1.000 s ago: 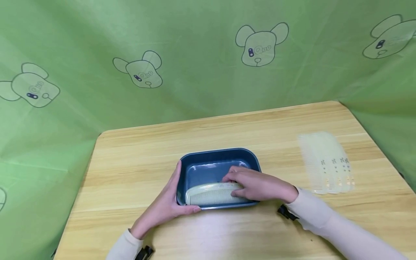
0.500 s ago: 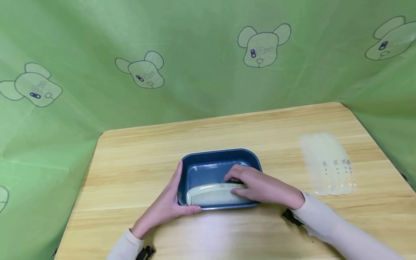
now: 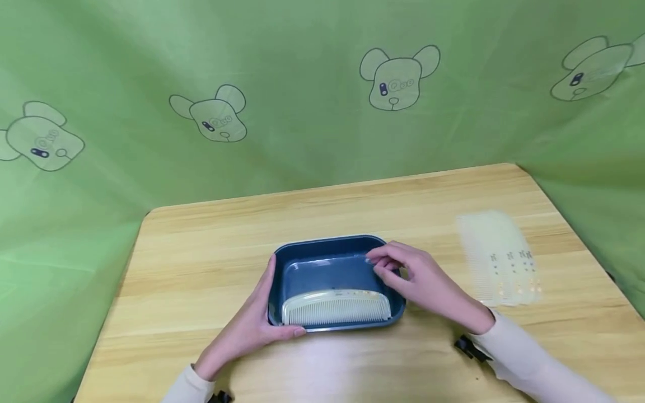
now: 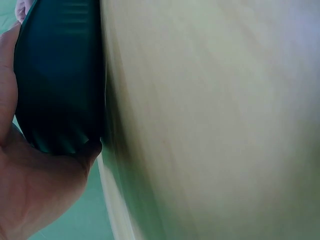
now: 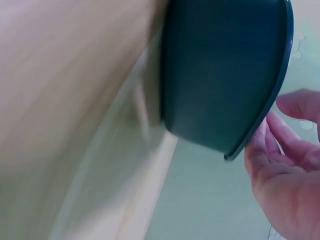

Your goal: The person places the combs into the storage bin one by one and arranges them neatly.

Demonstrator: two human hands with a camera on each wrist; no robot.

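Observation:
A blue rectangular plastic tray (image 3: 327, 272) stands on the table. My left hand (image 3: 248, 319) grips its left end, thumb along the front rim and fingers at the left wall; in the left wrist view the hand (image 4: 40, 185) wraps the end of the tray (image 4: 60, 75). Inside, a pale translucent comb (image 3: 336, 295) lies along the front wall, teeth toward me. My right hand (image 3: 418, 277) is over the tray's right end, fingers loosely bent, apart from the comb and holding nothing I can see. The right wrist view shows that hand (image 5: 285, 165) beside the tray's rim.
Several similar pale combs (image 3: 499, 257) lie overlapped in a fan on the wooden table (image 3: 211, 240), to the right of the tray. Behind and at the sides hangs a green curtain (image 3: 302, 112) with printed animal heads. A black strap piece (image 3: 471, 348) sits at my right sleeve.
My right hand has let go of the comb and moved up and to the right, to the tray's right end. The comb stays by the front wall. My left hand keeps its grip.

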